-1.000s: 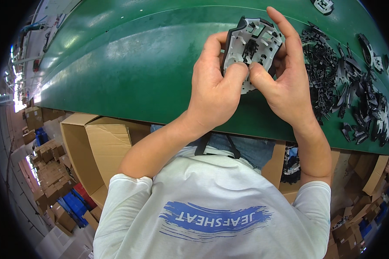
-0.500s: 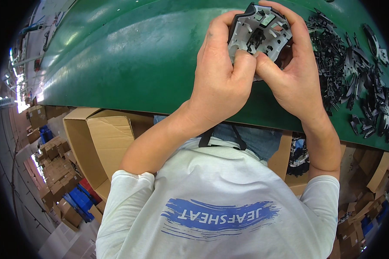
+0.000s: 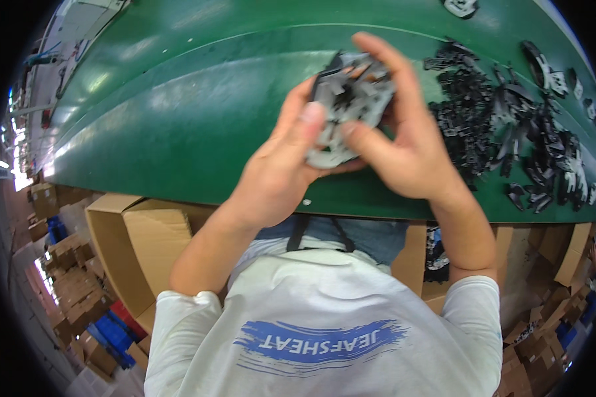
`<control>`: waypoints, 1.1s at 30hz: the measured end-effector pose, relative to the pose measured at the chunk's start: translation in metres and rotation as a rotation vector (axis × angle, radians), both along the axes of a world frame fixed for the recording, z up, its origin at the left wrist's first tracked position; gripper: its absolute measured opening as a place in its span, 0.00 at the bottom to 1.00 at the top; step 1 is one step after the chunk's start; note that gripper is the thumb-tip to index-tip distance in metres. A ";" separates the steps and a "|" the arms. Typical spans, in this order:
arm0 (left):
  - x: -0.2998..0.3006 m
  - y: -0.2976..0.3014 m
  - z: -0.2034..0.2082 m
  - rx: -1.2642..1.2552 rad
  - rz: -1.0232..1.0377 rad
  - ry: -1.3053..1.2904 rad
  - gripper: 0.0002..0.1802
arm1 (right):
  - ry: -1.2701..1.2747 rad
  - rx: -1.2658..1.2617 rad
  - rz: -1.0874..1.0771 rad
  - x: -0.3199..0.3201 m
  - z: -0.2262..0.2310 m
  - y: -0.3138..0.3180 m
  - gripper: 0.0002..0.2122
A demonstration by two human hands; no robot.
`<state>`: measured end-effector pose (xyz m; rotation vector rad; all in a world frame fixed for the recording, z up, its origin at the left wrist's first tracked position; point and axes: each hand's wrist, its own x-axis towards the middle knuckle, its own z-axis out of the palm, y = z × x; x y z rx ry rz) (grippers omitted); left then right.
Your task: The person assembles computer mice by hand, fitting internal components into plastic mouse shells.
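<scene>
A grey and black plastic housing shell (image 3: 371, 102), hollow side up with moulded details inside, is held above the green table. My left hand (image 3: 278, 155) grips its left side, the thumb lying along the inner edge. From the right, my right hand (image 3: 407, 145) wraps round it, with the thumb pressed into the hollow and the index finger raised at the far side. Motion blurs the shell and fingertips, so its inner parts are not clear.
Small black plastic parts (image 3: 467, 99) lie heaped on the green table (image 3: 179, 126) to the right, with curved black and pale pieces (image 3: 543, 69) beyond. A pale shell (image 3: 460, 6) sits at the far edge. Below the table stands an open cardboard box (image 3: 155, 245).
Both hands have brought the shell nearer and to the left, turning it. My right index finger is now lifted, and a small white piece has come into view on the table's near edge.
</scene>
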<state>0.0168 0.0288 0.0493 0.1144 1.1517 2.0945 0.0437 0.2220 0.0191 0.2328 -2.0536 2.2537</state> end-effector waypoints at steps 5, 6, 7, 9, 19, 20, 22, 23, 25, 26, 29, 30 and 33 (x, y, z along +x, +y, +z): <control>-0.014 -0.050 -0.006 -0.004 -0.025 -0.113 0.31 | 0.051 0.420 0.216 -0.007 0.011 0.012 0.46; -0.016 -0.063 -0.001 0.002 -0.008 -0.108 0.31 | 0.078 0.531 0.113 -0.011 0.011 0.017 0.40; -0.017 -0.087 0.006 -0.038 0.061 -0.078 0.32 | 0.112 0.629 0.020 -0.016 0.012 0.021 0.35; -0.022 -0.148 0.022 -0.078 0.158 0.045 0.33 | 0.153 0.856 -0.231 -0.024 0.013 0.033 0.26; 0.082 -0.490 0.053 -0.913 0.929 0.223 0.28 | 0.069 1.659 -0.304 -0.030 -0.027 0.136 0.17; 0.108 -0.515 0.042 -1.048 0.929 0.162 0.29 | 0.060 1.641 -0.294 -0.031 -0.026 0.139 0.16; 0.162 -0.553 0.025 -1.203 0.888 -0.078 0.34 | 0.057 1.557 -0.310 -0.036 -0.031 0.142 0.17; 0.190 -0.563 0.014 -1.264 0.905 -0.171 0.35 | 0.060 1.498 -0.337 -0.038 -0.036 0.137 0.17; 0.226 -0.573 -0.017 -1.299 0.912 -0.259 0.37 | 0.125 1.438 -0.323 -0.043 -0.037 0.137 0.16; 0.242 -0.576 -0.034 -1.315 0.920 -0.308 0.39 | 0.173 1.384 -0.312 -0.046 -0.036 0.138 0.15; 0.288 -0.597 -0.075 -1.409 0.899 -0.379 0.43 | 0.036 1.128 -0.282 -0.049 -0.038 0.100 0.14; 0.290 -0.601 -0.089 -1.465 0.856 -0.385 0.45 | 0.034 1.141 -0.298 -0.050 -0.038 0.101 0.14; 0.283 -0.618 -0.110 -1.581 0.743 -0.271 0.45 | 0.029 0.997 -0.260 -0.046 -0.043 0.108 0.13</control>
